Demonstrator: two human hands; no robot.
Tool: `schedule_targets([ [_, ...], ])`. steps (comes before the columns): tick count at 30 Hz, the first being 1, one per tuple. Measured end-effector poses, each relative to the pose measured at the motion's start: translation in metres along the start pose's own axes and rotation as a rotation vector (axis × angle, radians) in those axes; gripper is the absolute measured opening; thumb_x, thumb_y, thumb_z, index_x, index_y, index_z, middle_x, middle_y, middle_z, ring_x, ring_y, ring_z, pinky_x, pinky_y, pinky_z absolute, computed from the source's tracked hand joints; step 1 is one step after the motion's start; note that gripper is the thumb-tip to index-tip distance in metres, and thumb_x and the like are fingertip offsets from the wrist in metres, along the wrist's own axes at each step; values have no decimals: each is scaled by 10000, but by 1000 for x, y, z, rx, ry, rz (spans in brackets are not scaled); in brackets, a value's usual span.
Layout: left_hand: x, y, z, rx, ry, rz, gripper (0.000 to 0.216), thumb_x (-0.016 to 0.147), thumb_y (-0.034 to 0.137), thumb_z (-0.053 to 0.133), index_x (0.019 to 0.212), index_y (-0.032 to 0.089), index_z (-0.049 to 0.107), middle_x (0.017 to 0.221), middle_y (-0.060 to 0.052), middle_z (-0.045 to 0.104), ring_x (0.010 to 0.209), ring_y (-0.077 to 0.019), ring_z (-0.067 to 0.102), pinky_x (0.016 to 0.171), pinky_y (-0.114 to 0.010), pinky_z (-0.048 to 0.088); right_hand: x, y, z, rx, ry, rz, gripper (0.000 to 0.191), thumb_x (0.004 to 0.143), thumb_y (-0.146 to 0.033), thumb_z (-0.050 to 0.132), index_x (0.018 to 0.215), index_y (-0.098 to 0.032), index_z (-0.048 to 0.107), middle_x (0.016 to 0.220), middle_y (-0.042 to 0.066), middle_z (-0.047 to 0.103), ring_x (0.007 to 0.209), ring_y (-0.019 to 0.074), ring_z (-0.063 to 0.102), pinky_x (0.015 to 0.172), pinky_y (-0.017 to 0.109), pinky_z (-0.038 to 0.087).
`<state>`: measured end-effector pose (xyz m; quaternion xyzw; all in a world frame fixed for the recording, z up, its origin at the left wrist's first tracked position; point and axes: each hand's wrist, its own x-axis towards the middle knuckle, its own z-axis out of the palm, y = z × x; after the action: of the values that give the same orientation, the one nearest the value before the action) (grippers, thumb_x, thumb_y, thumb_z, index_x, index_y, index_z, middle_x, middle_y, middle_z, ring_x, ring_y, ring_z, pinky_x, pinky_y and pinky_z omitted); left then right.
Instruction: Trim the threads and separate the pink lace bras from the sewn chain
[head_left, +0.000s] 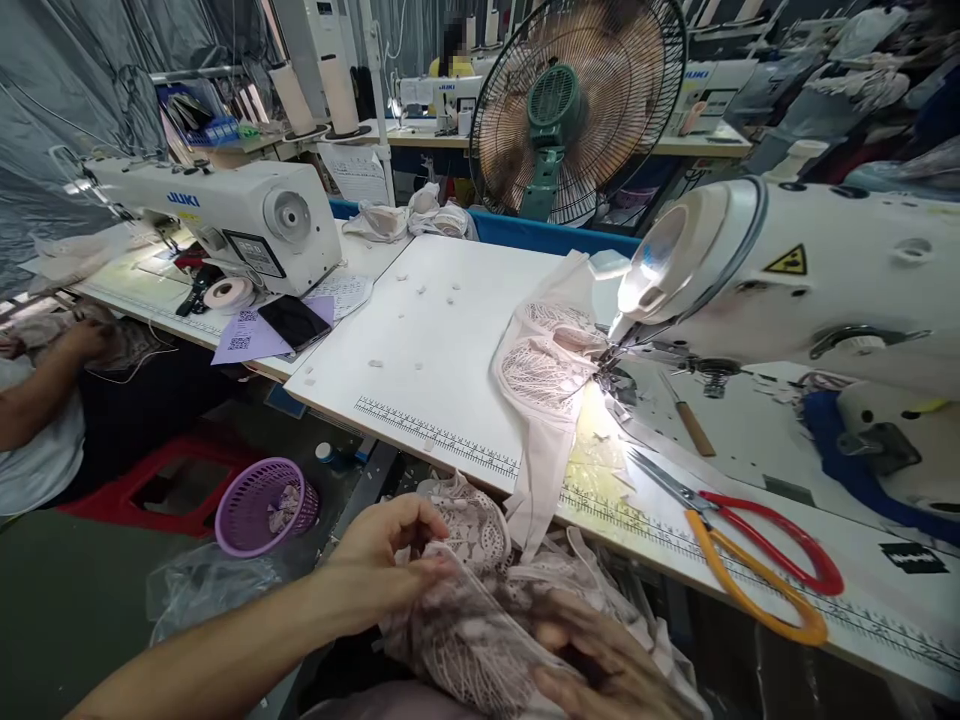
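Note:
My left hand (394,555) pinches a pale pink lace garment (480,610) that lies bunched in my lap, below the front edge of the white sewing table (435,330). My right hand (600,665) is low at the bottom, fingers curled into the same lace pile. Another pink lace piece (544,365) lies on the table under the needle of the white sewing machine (810,270), with a strap hanging over the edge toward my lap.
Scissors with red and orange handles (757,560) lie on the table at right. A second sewing machine (225,215) stands at left, where another person's arm (45,385) works. A purple basket (262,505) sits on the floor. A standing fan (574,105) is behind.

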<state>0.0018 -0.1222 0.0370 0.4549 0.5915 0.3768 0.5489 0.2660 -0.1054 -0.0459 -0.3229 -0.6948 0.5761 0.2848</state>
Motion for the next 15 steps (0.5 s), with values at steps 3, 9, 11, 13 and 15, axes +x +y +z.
schedule_targets([
  [3, -1, 0, 3, -6, 41, 47, 213, 696, 310, 777, 807, 189, 641, 752, 0, 591, 719, -163, 539, 657, -270, 455, -1, -8, 1, -58, 19, 29, 436, 923, -663, 603, 793, -262, 714, 759, 67, 645, 659, 238, 644, 613, 336, 558],
  [9, -2, -8, 2, -56, 45, 74, 270, 743, 381, 817, 803, 185, 640, 703, 11, 565, 650, -145, 511, 563, -241, 432, -4, 4, 10, -81, 135, -196, 366, 979, -509, 594, 791, -210, 691, 712, 45, 592, 618, 188, 597, 555, 274, 504],
  [11, -3, -9, 1, -79, 25, 58, 324, 752, 434, 829, 792, 180, 632, 692, 13, 565, 631, -140, 512, 557, -242, 436, -5, 7, 12, -91, 120, -163, 328, 977, -479, 614, 812, -210, 701, 744, 44, 595, 646, 182, 596, 586, 271, 508],
  [13, -3, -8, 0, -110, 10, 32, 390, 745, 490, 849, 772, 173, 623, 690, 13, 570, 617, -130, 518, 566, -241, 442, -5, 4, 12, -88, 105, -122, 294, 972, -449, 632, 815, -211, 708, 765, 42, 597, 659, 178, 594, 592, 268, 501],
  [15, -3, -6, -3, -148, -15, 0, 440, 734, 530, 864, 748, 167, 616, 690, 12, 579, 603, -120, 525, 574, -238, 446, -4, -3, 11, -77, 104, -84, 307, 969, -454, 631, 803, -207, 710, 766, 42, 598, 663, 180, 592, 585, 269, 492],
])
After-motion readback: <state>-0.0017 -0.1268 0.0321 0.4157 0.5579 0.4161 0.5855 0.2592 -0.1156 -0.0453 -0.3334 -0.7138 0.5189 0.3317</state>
